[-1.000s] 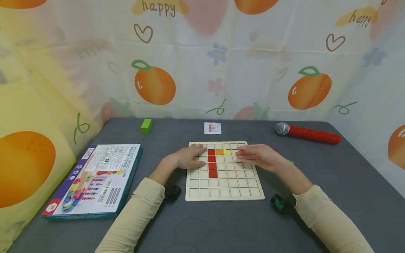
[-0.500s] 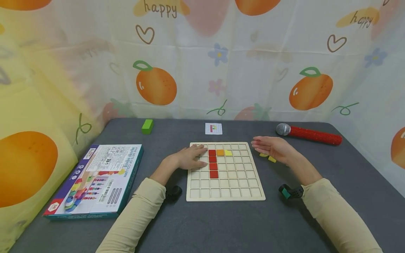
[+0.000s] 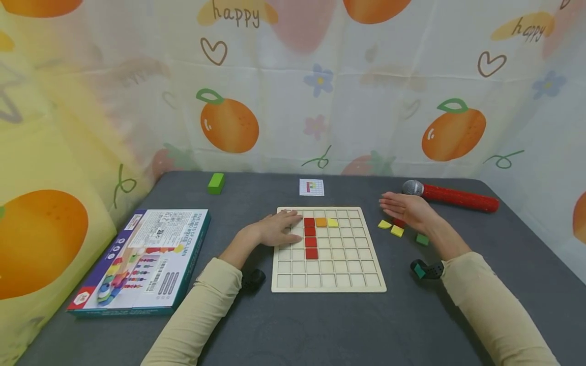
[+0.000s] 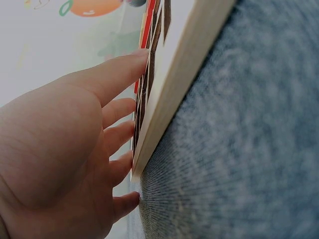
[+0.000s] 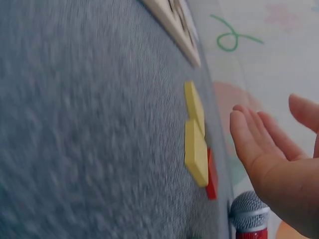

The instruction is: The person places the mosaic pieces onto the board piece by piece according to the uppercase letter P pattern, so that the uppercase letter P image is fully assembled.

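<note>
My left hand [image 3: 276, 229] rests with spread fingers on the left edge of a pale gridded wooden board [image 3: 328, 290]. On the board stands a column of several red tiles [image 3: 311, 241]. An orange tile [image 3: 321, 222] and a yellow tile [image 3: 332, 222] continue its top row to the right. My right hand [image 3: 409, 209] hovers right of the board, fingers straight and together, holding nothing. Below it lie a rounded yellow tile [image 3: 384, 224], a square yellow tile [image 3: 397, 231] and a green tile [image 3: 422, 239]. A red tile [image 5: 212, 174] shows behind the yellow ones in the right wrist view.
A red microphone [image 3: 460, 198] lies at the back right, just beyond the right hand. Behind the board is a small printed grid card [image 3: 312, 187]. A green block [image 3: 216, 183] stands at the back left, and a flat game box [image 3: 142, 259] lies at the left.
My right hand has moved from over the board's right side to the right and farther back, bringing the loose yellow tiles into view. The left hand has stayed on the board.
</note>
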`<state>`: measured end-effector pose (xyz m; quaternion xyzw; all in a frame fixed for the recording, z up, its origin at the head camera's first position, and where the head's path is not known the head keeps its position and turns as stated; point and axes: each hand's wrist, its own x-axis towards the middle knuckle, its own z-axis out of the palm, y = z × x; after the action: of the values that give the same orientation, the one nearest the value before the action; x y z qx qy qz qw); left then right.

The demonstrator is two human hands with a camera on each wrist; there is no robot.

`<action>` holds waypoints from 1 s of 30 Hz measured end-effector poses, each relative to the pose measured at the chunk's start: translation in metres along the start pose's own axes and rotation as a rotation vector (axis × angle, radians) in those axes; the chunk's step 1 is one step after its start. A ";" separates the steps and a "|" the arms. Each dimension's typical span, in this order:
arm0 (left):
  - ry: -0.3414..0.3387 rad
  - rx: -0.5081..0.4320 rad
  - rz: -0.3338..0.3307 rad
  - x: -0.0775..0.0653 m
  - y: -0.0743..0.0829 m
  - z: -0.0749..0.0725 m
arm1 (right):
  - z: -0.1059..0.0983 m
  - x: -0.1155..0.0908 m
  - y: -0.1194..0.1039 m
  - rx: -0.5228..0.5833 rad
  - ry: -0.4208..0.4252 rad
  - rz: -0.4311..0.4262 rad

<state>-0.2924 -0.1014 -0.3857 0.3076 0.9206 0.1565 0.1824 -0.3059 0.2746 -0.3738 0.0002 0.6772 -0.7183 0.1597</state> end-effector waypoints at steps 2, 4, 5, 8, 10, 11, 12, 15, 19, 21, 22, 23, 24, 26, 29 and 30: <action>-0.003 0.000 -0.005 0.000 0.000 0.001 | -0.005 0.002 0.001 -0.037 -0.004 -0.014; -0.005 0.001 -0.007 0.001 0.001 0.001 | -0.010 0.003 0.003 -0.089 -0.017 -0.031; -0.006 0.001 -0.008 0.002 0.001 0.001 | -0.013 0.004 0.003 -0.126 -0.025 -0.038; -0.007 0.005 -0.010 0.003 0.001 0.002 | -0.019 0.004 0.003 -0.217 -0.047 -0.045; -0.004 0.007 -0.009 0.003 0.002 0.002 | -0.023 0.004 0.003 -0.271 -0.062 -0.045; -0.001 0.008 -0.008 0.003 0.002 0.002 | -0.025 0.004 0.003 -0.298 -0.071 -0.048; 0.001 0.009 -0.008 0.003 0.002 0.002 | -0.026 0.004 0.003 -0.307 -0.072 -0.046; 0.007 0.006 -0.004 0.002 0.003 0.002 | -0.029 0.003 0.003 -0.338 -0.076 -0.048; 0.003 -0.001 -0.010 0.002 0.003 0.002 | -0.034 0.001 0.006 -0.385 -0.083 -0.055; 0.000 0.002 -0.014 0.002 0.003 0.002 | -0.036 0.001 0.007 -0.421 -0.085 -0.064; 0.000 0.003 -0.015 0.002 0.003 0.002 | -0.036 0.000 0.008 -0.438 -0.084 -0.068; 0.000 0.004 -0.013 0.002 0.002 0.002 | -0.037 0.000 0.008 -0.456 -0.081 -0.072; 0.000 0.008 -0.012 0.003 0.002 0.002 | -0.038 0.000 0.009 -0.464 -0.077 -0.072; 0.000 0.013 -0.012 0.003 0.001 0.002 | -0.040 0.000 0.010 -0.467 -0.074 -0.075; 0.003 0.013 -0.010 0.003 0.000 0.002 | -0.043 -0.001 0.011 -0.474 -0.073 -0.077; 0.002 0.014 -0.012 0.003 -0.001 0.002 | -0.043 -0.002 0.011 -0.477 -0.074 -0.078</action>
<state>-0.2940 -0.1000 -0.3881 0.3035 0.9237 0.1492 0.1802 -0.3108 0.3166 -0.3877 -0.0900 0.8207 -0.5433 0.1523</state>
